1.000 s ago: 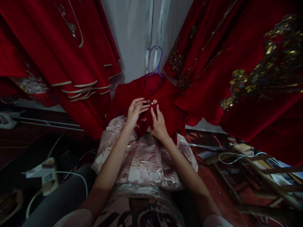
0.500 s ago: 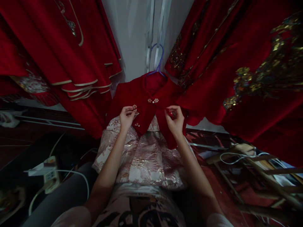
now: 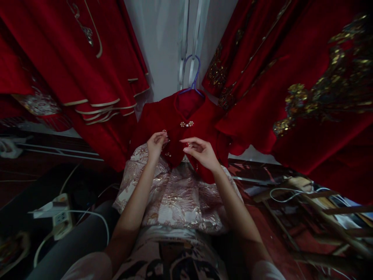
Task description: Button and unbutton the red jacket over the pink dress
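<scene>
A red jacket (image 3: pixel 176 134) was right in front of the person, on a purple hanger (image 3: pixel 194 82), with its lower part over a shiny pink and white cloth (image 3: pixel 180 198). Near its neck, one clasp (image 3: pixel 187 124) with pearly beads was joined in the middle, and below that the two front sides spread apart. The left hand (image 3: pixel 156 145) had a tight grip, with the finger and thumb tips pinched together on the jacket's left front edge, by some small beads. The right hand (image 3: pixel 202 153) was near the middle, just under the clasp, and its grip was a little loose, with the thumb and first finger slightly apart around a small red bit of the other front edge. More beads (image 3: pixel 168 154) showed just below the left hand. Red clothes (image 3: pixel 101 77) hung on the left side, and a big red dress (image 3: pixel 305 151) with gold shiny bits (image 3: pixel 295 95) hung on the right. Down on the left was a plug strip (image 3: pixel 62 221) with a pale wire (image 3: pixel 97 216), and a wood frame (image 3: pixel 338 210) was low on the right
</scene>
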### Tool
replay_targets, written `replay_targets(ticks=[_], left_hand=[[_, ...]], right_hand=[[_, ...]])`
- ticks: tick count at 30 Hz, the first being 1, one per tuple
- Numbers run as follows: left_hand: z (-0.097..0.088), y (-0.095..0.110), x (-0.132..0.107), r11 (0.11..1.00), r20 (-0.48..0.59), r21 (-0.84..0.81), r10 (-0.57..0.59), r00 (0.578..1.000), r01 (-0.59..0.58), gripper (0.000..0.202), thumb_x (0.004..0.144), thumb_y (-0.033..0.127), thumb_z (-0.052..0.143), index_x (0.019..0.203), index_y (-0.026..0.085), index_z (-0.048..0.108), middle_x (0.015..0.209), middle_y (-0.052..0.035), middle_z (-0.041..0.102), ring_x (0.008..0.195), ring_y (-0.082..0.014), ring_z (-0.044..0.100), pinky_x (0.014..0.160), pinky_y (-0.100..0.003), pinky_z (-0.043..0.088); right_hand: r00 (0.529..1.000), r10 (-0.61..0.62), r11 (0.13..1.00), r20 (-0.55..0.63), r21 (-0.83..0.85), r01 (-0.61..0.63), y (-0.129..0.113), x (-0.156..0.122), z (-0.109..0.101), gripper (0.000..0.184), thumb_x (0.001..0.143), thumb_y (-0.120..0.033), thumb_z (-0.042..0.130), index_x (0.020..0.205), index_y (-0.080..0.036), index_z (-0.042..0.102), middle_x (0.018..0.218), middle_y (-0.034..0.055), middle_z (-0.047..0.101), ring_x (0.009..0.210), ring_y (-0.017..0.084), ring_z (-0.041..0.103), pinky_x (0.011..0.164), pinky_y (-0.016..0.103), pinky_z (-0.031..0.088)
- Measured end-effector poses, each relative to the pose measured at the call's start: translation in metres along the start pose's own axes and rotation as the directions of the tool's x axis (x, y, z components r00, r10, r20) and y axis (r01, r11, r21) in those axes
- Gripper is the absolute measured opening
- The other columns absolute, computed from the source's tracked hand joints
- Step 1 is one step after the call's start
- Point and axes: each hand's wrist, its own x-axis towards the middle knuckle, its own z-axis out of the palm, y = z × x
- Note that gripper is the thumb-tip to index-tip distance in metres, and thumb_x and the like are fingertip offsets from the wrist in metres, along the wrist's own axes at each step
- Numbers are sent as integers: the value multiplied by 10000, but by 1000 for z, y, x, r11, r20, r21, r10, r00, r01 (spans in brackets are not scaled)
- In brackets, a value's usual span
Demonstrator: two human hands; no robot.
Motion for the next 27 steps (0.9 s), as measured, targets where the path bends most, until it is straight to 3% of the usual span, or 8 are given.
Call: replay_targets(ticks=[5,10,16,20,27], left_hand=[[-1,6,0,990,-34,-97,-110,993,106,382,622,401,787,866,123,695,808,-43,710,679,-88,658,728,-235,571],[1,7,-1,991,-26,-93,-95,995,93,382,611,420,798,839,127,709,841,-45,718,717,-107,667,752,-262,577],[2,8,-3,992,-65,-103,-79,995,72,390,587,427,816,828,135,723,827,-43,725,685,-97,658,721,-243,572],[2,7,-3,997,-69,-60,-52,996,47,393,623,445,795,850,132,722,846,-49,727,698,-103,663,736,-253,572],[-1,8,-4,1000,-13,8,9,1000,-9,331,681,398,746,879,134,726,886,-64,735,763,-138,685,796,-294,569]], right_hand=[[985,-43,994,-170,-110,24,39,30,22,328,735,-381,741,1021,-223,718,940,32,645,731,96,607,667,207,544],[976,-60,967,-209,-256,5,60,58,43,268,747,-318,728,989,-206,716,984,33,651,746,91,644,700,207,576],[981,-67,942,-180,-337,3,61,63,52,242,897,-250,534,1055,-206,711,998,49,660,805,102,667,764,230,582],[981,-88,943,-172,-333,27,60,60,50,247,893,-213,526,1045,-230,720,988,30,663,808,100,666,773,224,580],[979,-153,856,-133,-514,63,57,59,52,283,888,-163,514,1066,-230,723,970,48,663,850,142,650,838,271,554]])
